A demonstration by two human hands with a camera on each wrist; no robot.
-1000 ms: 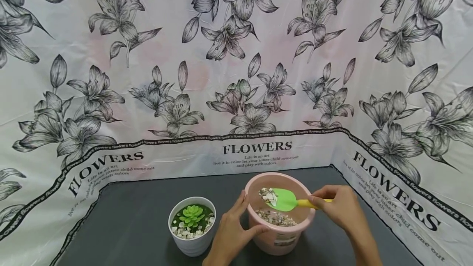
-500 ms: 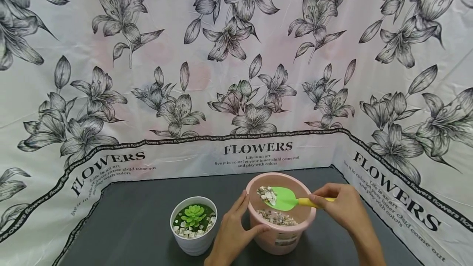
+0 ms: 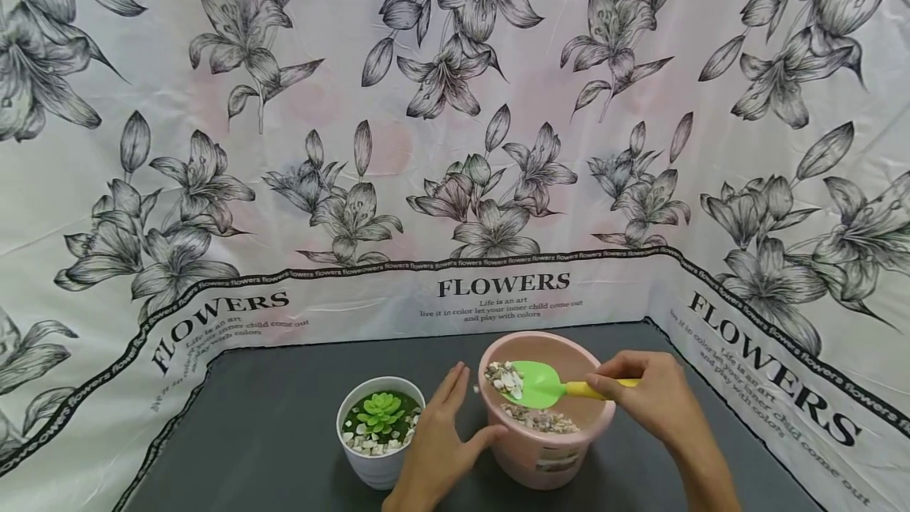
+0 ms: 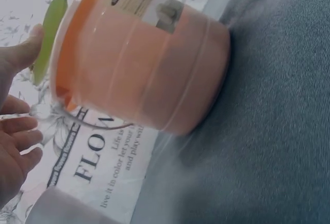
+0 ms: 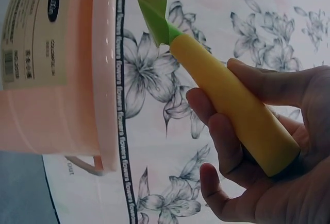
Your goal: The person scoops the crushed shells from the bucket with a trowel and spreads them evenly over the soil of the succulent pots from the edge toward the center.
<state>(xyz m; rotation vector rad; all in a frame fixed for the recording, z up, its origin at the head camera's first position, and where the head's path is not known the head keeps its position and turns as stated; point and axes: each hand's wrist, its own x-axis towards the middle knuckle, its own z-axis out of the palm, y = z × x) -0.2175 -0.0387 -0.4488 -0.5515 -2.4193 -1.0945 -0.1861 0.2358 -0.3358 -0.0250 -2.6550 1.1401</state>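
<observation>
At five o'clock in the head view, a pink bucket (image 3: 515, 457) stands on a dark table (image 3: 277, 417). At its three o'clock, the right hand (image 3: 654, 397) pinches a green trowel (image 3: 543, 389) by its yellow handle (image 5: 234, 105); the blade (image 3: 536, 378) points to nine over the bucket, bearing pale stones (image 3: 503, 379). At nine o'clock, the left hand (image 3: 437, 445) has thumb and fingers spread; I cannot tell whether it touches the bucket. Beyond, a white pot (image 3: 373, 470) holds a succulent (image 3: 381, 412)

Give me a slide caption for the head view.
Right hand holding a green scoop of pebbles over a pink bucket, left hand between bucket and potted succulent.
</observation>
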